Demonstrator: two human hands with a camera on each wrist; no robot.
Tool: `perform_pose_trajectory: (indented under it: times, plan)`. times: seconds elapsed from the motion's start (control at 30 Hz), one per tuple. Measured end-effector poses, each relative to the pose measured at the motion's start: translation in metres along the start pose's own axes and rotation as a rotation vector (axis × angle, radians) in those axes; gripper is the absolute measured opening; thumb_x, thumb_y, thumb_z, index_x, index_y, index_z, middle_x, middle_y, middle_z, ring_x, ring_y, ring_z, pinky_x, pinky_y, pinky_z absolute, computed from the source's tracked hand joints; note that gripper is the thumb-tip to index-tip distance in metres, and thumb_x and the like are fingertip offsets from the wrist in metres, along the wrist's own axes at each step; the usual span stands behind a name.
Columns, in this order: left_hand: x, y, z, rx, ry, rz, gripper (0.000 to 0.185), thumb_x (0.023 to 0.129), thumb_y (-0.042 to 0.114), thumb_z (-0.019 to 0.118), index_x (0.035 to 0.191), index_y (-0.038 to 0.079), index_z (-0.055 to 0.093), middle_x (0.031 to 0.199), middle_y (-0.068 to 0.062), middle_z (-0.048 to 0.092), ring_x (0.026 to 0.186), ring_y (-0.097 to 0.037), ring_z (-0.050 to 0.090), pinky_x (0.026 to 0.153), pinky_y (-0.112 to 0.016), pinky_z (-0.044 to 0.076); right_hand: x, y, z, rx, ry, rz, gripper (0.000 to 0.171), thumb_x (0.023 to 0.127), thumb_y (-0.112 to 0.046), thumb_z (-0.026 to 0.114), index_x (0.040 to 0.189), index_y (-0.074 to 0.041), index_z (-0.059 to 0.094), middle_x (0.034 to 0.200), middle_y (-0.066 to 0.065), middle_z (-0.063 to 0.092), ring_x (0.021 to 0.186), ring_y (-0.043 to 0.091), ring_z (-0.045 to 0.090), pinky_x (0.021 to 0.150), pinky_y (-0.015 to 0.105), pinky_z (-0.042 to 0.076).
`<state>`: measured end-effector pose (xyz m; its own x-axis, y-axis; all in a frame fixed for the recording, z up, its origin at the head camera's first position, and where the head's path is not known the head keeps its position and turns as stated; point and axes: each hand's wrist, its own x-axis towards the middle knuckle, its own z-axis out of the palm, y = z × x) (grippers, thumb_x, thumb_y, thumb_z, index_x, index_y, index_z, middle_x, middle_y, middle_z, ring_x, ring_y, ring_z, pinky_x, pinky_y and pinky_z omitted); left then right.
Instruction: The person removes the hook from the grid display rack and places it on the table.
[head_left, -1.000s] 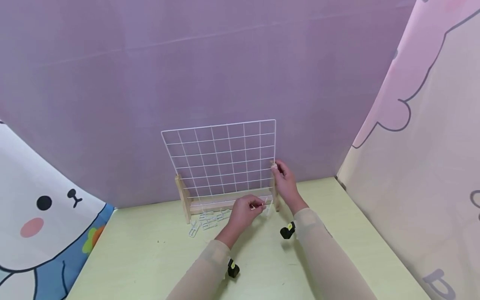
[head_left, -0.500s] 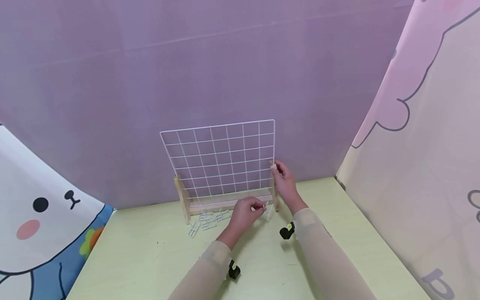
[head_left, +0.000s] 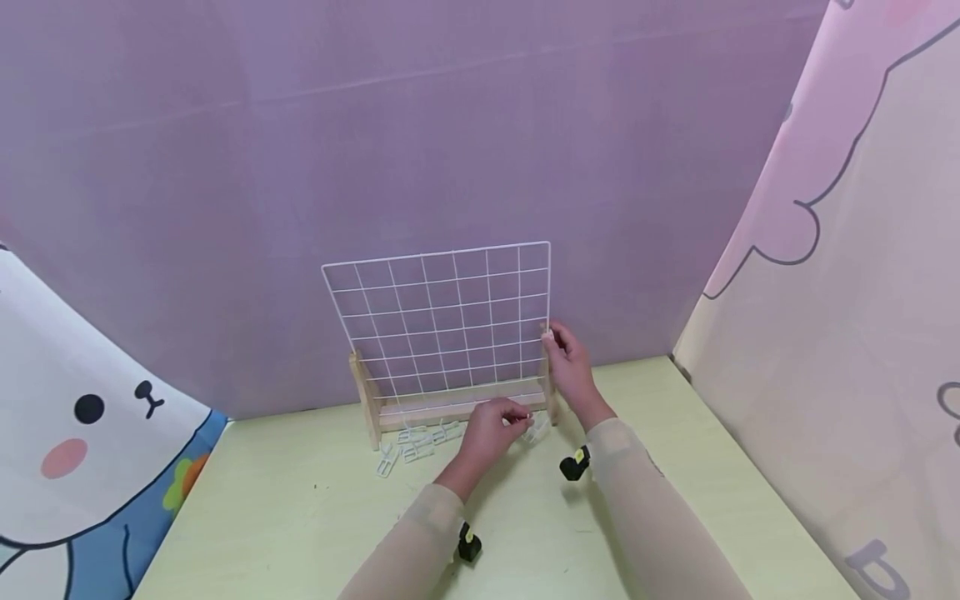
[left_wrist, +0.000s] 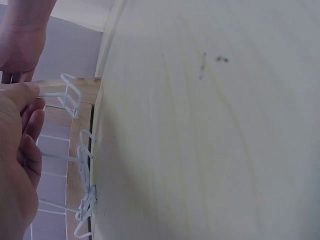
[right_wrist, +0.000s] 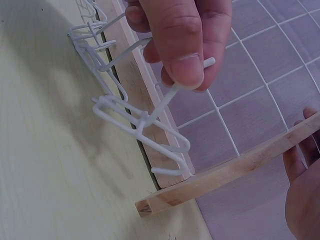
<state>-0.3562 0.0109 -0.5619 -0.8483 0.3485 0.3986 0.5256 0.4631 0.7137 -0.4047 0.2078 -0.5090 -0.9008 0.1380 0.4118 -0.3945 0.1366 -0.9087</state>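
A white wire grid panel stands upright in a wooden stand. At the stand's right end, my right hand grips the upright near its top, thumb in front and fingers behind. My left hand pinches the straight rod of a white wire hook between thumb and forefinger, low in front of the panel. In the right wrist view the hook's looped end points down and away from the fingertips. The left wrist view shows the hook overlapping the wooden base.
Several more white wire hooks lie in a loose pile on the pale table, by the stand's left front. A purple backdrop rises behind the stand, and a printed side cloth bounds the right.
My left hand has dipped slightly, and the hook in it has turned and sits a little lower. My right hand keeps its hold on the upright.
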Motion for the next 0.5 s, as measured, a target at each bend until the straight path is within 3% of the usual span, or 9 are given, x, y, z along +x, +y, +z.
perform_pose_trajectory:
  times: [0.33, 0.5]
  plan:
    - [0.0018, 0.0003, 0.0031, 0.031, 0.000, 0.003, 0.004, 0.096, 0.012, 0.088, 0.100, 0.013, 0.087, 0.093, 0.007, 0.080, 0.084, -0.005, 0.071, 0.078, -0.025, 0.060, 0.0004, -0.0016, -0.0003, 0.016, -0.005, 0.023, 0.040, 0.117, -0.025, 0.058, 0.153, -0.008, 0.062, 0.126, 0.030, 0.064, 0.104, 0.044, 0.056, 0.074, 0.021, 0.050]
    - [0.0024, -0.0002, 0.0040, 0.045, 0.000, 0.023, 0.003, 0.097, 0.012, 0.087, 0.100, 0.010, 0.087, 0.094, 0.005, 0.081, 0.084, -0.006, 0.072, 0.079, -0.025, 0.060, 0.0006, -0.0021, -0.0005, 0.025, -0.009, 0.015, 0.039, 0.117, -0.021, 0.058, 0.153, -0.005, 0.061, 0.128, 0.032, 0.064, 0.102, 0.033, 0.056, 0.076, 0.021, 0.049]
